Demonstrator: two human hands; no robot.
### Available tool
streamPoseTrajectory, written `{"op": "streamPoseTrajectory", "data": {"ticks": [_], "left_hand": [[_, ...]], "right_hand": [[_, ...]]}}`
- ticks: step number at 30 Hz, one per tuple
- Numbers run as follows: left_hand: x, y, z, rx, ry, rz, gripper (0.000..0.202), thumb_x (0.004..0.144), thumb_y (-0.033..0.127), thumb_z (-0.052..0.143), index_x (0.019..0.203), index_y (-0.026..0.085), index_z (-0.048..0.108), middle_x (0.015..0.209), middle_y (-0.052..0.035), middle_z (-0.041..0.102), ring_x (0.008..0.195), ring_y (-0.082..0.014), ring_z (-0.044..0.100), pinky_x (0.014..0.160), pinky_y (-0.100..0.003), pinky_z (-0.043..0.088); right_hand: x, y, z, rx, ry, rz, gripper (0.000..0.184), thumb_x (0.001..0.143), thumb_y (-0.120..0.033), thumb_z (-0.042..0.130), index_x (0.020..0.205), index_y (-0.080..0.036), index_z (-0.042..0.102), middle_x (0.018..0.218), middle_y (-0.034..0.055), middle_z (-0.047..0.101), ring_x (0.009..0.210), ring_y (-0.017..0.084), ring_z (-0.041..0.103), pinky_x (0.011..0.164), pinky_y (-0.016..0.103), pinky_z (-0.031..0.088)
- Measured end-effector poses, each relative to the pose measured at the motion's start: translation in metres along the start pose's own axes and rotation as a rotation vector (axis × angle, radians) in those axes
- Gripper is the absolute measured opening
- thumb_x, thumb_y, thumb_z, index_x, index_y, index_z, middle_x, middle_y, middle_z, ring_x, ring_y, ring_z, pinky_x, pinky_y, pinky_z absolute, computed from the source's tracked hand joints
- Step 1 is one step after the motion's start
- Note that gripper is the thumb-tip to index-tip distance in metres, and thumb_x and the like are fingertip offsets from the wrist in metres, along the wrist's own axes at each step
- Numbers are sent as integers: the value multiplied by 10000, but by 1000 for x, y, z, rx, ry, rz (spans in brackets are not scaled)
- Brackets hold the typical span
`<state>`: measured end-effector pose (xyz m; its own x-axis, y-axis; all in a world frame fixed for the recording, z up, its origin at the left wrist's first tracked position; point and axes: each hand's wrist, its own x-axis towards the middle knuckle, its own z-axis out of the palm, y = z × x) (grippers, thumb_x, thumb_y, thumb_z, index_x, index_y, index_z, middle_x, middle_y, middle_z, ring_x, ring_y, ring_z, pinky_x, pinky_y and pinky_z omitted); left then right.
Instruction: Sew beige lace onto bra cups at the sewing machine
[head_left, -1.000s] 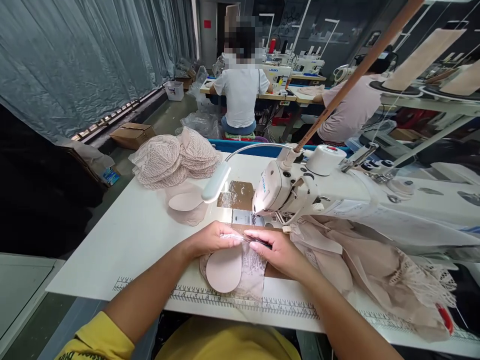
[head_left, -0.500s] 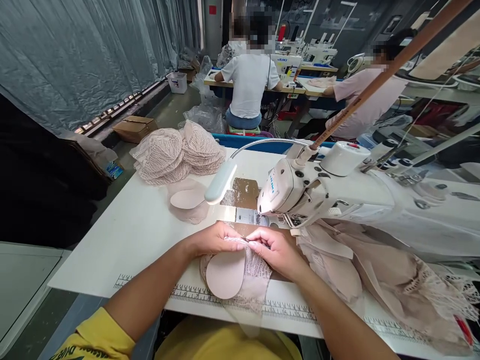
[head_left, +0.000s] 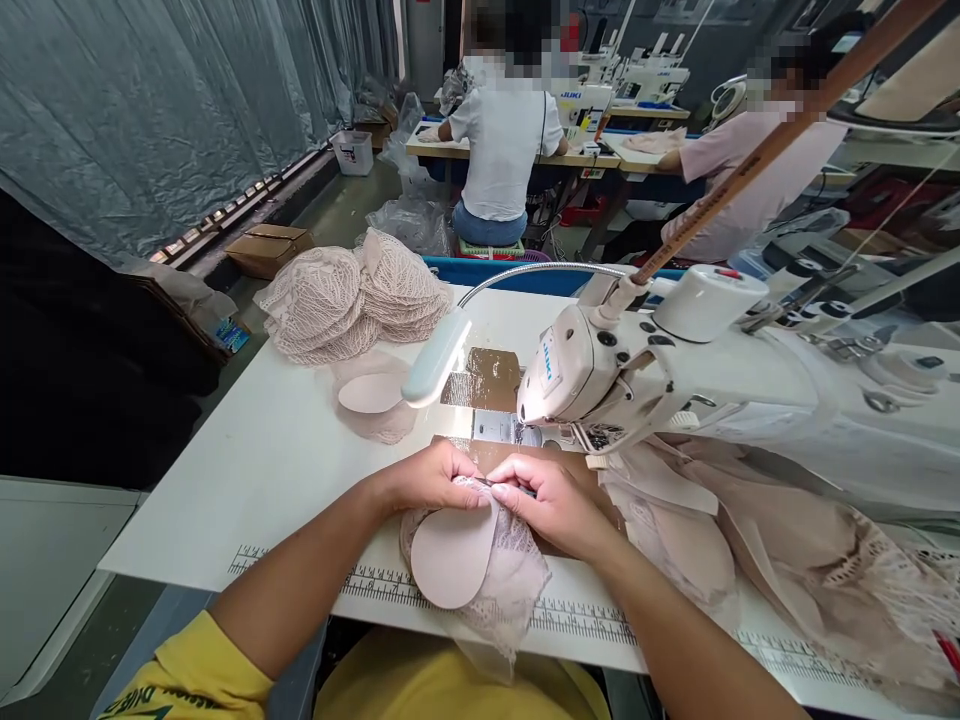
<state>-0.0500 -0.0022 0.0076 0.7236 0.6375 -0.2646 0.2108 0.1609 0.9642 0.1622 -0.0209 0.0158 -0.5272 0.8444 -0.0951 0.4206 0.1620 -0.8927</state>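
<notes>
Just in front of the sewing machine (head_left: 574, 375), my left hand (head_left: 431, 477) pinches the top edge of a pale pink lace fabric piece (head_left: 517, 575). My right hand (head_left: 551, 497) is closed on the same edge, its fingertips nearly meeting the left ones. A small dark sliver shows by the right fingers, too small to name. A smooth, rounded bra-cup pad (head_left: 452, 558) lies against the lace, below my left hand. The fabric's lower end hangs over the table's front edge. What lies under my fingers is hidden.
Stacked lace pieces (head_left: 322, 300) sit at the table's back left, near another pad (head_left: 371, 393) on sheer fabric. A lamp (head_left: 437, 357) hangs left of the machine head. More pink fabric (head_left: 787, 540) lies right. Co-workers (head_left: 501, 150) sit beyond.
The lace below my hands has swung slightly right and the pad has turned a little. Both hands keep their pinch. The view has shifted slightly.
</notes>
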Motion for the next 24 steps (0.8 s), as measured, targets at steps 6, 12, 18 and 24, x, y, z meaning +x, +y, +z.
{"op": "streamPoseTrajectory", "data": {"ticks": [6, 12, 18, 24], "left_hand": [[1, -1, 3, 26, 12, 50, 257, 779, 370, 659, 757, 114, 668, 664, 11, 522, 624, -97, 436, 554, -193, 339], [-12, 2, -17, 231, 1, -54, 206, 719, 261, 679, 879, 133, 653, 752, 13, 570, 664, -113, 490, 568, -183, 362], [-21, 2, -32, 130, 65, -38, 180, 750, 284, 657, 834, 132, 607, 751, 10, 560, 683, -117, 502, 620, -200, 385], [-14, 1, -17, 89, 120, -86, 317, 729, 329, 703, 975, 149, 618, 831, -2, 594, 701, -120, 525, 599, -193, 401]], "right_hand": [[3, 3, 7, 97, 63, 43, 213, 798, -318, 646, 976, -206, 614, 947, 27, 668, 874, 189, 616, 768, 300, 484], [3, 4, 4, 41, 9, 141, 118, 805, -286, 593, 834, -182, 642, 823, 25, 655, 780, 190, 592, 704, 308, 456], [1, 9, 3, 88, 10, 161, 133, 814, -290, 577, 765, -176, 624, 743, -7, 601, 714, 155, 540, 632, 266, 414], [-1, 14, 5, 84, 23, 151, 125, 824, -289, 572, 789, -180, 621, 750, -4, 606, 714, 156, 546, 628, 267, 422]]}}
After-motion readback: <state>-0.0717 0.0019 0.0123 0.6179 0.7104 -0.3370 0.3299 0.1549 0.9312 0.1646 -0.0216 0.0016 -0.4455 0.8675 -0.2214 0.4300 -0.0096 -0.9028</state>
